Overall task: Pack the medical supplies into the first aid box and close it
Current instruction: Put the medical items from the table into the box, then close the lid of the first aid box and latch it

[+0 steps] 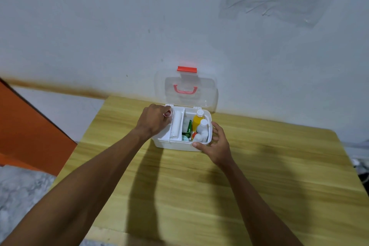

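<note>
While our right hand (216, 144) cups the white plastic box (175, 146) at its near corner, fingers curled round it to steady it on the worktop (259, 166), our left hand (154, 120) pinches a small pinkish roll (167, 114) over the tray (176, 126), likely stowing it. The clear rigid lid (205, 90) stands open beyond both hands.

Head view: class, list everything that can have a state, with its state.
box: open
lid: raised upright
red latch: unfastened
yellow bottle: capped
white bottle: capped
left hand: grips small round item
right hand: holds the box corner
</note>
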